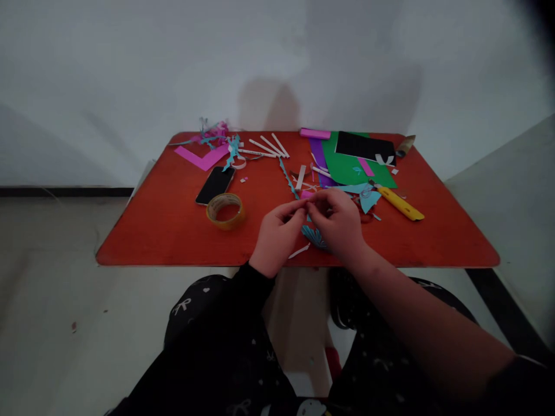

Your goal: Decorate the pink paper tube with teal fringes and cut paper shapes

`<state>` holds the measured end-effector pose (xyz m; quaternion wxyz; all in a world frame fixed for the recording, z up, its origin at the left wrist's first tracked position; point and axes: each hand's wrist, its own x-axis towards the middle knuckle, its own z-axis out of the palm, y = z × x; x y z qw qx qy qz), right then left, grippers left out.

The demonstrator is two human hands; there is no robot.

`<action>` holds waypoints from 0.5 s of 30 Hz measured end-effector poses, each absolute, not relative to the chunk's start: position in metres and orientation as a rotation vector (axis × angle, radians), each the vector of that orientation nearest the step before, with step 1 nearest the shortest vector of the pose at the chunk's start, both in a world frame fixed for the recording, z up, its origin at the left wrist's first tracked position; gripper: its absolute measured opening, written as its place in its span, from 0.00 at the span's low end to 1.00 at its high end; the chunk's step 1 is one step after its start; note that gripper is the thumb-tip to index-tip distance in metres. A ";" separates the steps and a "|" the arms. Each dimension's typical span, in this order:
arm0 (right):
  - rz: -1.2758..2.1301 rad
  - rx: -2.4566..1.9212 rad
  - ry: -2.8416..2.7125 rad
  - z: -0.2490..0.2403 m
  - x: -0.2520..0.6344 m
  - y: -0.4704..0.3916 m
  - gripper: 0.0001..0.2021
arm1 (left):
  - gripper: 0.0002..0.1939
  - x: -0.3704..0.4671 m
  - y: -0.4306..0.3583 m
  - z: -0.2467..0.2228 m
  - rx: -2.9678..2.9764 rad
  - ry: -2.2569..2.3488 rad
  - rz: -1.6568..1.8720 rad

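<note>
Blue pleated paper (313, 235), already folded, lies right of the tape roll (229, 223), where our left hand (277, 234) and right hand (340, 225) meet, fingertips pinched on what we cannot tell, this handwork seemingly unfinished though one white paper strip (300, 177) beyond the roll looks cut.

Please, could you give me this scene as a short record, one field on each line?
Surface: red table
Hands: left hand and right hand, meeting finger to finger
Between them: too hidden to tell
Beside right hand: pleated blue paper
Left side: tape roll, phone
Right side: yellow cutter, green paper
Far middle: white sticks, fanned out
</note>
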<state>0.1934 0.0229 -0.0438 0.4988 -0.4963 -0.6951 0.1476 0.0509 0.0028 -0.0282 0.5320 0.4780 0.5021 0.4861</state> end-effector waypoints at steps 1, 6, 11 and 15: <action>0.365 -1.207 -1.677 -0.044 0.193 0.023 0.03 | 0.16 0.051 0.003 -0.028 1.152 1.195 1.167; 0.444 -1.188 -1.635 -0.045 0.194 0.024 0.04 | 0.15 0.052 0.002 -0.028 1.211 1.204 1.175; 0.551 -1.162 -1.584 -0.046 0.193 0.024 0.04 | 0.14 0.051 0.003 -0.029 1.218 1.184 1.179; 0.623 -1.170 -1.545 -0.044 0.193 0.022 0.03 | 0.10 0.050 0.005 -0.030 1.181 1.165 1.209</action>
